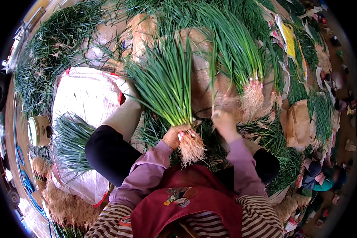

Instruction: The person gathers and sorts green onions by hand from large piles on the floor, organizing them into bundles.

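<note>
The person's left hand (172, 137) is clenched around a thick bunch of long green onions with pale, stringy roots (168, 89), just above the roots, its leaves fanning away from the body. The right hand (225, 125), blurred, pinches the lower end of a single thin green stalk (212, 91), just beside that bunch. Beyond the right hand, another green bundle with tan, hairy roots (242, 55) lies on brown woven sacking (200, 79); a white woven sack with red edging (89, 89) lies to the left.

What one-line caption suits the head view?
Left grip around an onion bunch above its roots, right grip pinching a thin stalk, more onions beyond.
</note>
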`<state>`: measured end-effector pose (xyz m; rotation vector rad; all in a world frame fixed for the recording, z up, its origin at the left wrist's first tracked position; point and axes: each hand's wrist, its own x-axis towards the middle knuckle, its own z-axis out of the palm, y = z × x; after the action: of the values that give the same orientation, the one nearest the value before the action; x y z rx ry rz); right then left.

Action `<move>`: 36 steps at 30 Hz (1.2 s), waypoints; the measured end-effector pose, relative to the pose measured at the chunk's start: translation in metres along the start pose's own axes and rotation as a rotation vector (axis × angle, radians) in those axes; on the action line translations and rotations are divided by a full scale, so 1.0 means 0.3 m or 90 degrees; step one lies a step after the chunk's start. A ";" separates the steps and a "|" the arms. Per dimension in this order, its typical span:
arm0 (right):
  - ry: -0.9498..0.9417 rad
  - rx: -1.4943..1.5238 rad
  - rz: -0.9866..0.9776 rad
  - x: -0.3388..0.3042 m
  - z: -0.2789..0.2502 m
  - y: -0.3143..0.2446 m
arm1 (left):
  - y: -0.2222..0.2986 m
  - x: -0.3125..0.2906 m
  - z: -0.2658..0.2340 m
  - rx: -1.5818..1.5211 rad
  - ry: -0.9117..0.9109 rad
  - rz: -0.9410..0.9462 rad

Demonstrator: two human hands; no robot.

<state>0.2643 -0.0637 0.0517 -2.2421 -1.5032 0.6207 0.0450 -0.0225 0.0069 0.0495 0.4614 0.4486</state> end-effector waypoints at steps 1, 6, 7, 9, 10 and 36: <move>-0.093 0.090 -0.026 -0.061 0.007 -0.056 | -0.001 -0.002 -0.004 0.003 0.006 -0.004; -0.189 0.347 0.182 -0.073 0.047 -0.104 | 0.009 -0.011 -0.003 -0.006 0.043 -0.043; -0.170 0.441 0.144 -0.035 0.071 -0.048 | 0.005 -0.013 0.010 -0.009 0.053 -0.035; -0.226 0.559 0.106 0.001 0.094 -0.083 | 0.001 -0.015 0.025 -0.013 0.075 -0.015; -0.264 0.557 0.051 0.007 0.118 -0.083 | 0.000 -0.012 0.013 -0.009 0.075 -0.025; -0.066 0.612 0.388 0.020 0.365 0.197 | 0.000 -0.064 -0.050 0.057 0.049 -0.030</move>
<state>0.2517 -0.0730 -0.0719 -1.8193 -0.3196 1.2987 0.0229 -0.0315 0.0015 0.1078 0.5571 0.3850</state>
